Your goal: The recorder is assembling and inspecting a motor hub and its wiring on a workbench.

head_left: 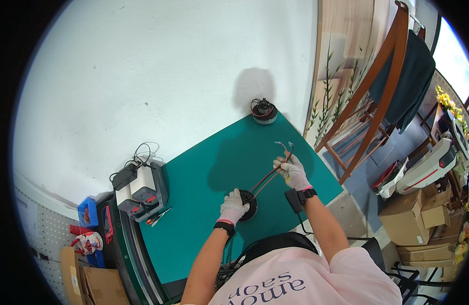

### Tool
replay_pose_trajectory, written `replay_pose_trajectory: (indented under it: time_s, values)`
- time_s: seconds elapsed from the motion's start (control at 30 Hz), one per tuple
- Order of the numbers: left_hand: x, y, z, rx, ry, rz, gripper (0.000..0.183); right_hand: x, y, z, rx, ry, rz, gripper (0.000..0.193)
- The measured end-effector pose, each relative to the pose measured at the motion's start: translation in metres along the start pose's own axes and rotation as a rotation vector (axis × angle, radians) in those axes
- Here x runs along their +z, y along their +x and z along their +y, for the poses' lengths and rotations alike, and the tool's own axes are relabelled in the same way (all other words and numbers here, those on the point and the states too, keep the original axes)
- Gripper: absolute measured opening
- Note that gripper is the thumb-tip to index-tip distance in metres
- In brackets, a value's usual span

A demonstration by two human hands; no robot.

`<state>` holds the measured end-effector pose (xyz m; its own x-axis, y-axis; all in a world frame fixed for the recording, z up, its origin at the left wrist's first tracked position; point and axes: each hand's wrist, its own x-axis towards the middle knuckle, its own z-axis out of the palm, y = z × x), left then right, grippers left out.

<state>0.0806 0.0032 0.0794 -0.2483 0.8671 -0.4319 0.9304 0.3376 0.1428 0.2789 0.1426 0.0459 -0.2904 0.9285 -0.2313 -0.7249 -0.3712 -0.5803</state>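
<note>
Left hand [233, 206]: clamped on disc [248, 205], pinning it to counter [204, 178].
Right hand [292, 171]: pinching wires [269, 177] near ends.
Disc: likely rigid, heavy; hold rim.
Wires: limp, springy; grip the sheath.

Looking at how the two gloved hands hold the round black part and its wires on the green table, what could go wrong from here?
1. The right hand pulls the reddish-brown wires taut, possibly straining their joint with the round black part.
2. The left hand alone presses that part onto the green table; it may slip.
3. The bare wire ends could fray.
</note>
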Motion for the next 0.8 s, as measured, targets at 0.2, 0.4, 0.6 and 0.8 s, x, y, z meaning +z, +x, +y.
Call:
replay_pose_trajectory:
  time_s: [0.2,0.4,0.6,0.8]
  values:
    - [0.006,0.033,-0.024,0.439,-0.239,0.060,0.053,0.040,-0.028,-0.015,-0.015,-0.242,-0.097,0.052]
    - [-0.026,0.035,0.039,0.620,-0.848,-0.118,0.037,0.055,-0.059,-0.014,-0.142,-0.548,-0.267,0.047]
    - [-0.024,0.041,0.055,0.580,-0.951,-0.040,0.029,0.031,-0.064,-0.006,-0.446,-0.969,-0.113,0.035]
    - [-0.017,0.033,0.048,0.559,-1.037,0.009,0.023,0.027,-0.079,-0.017,-0.072,-0.032,-0.022,0.021]
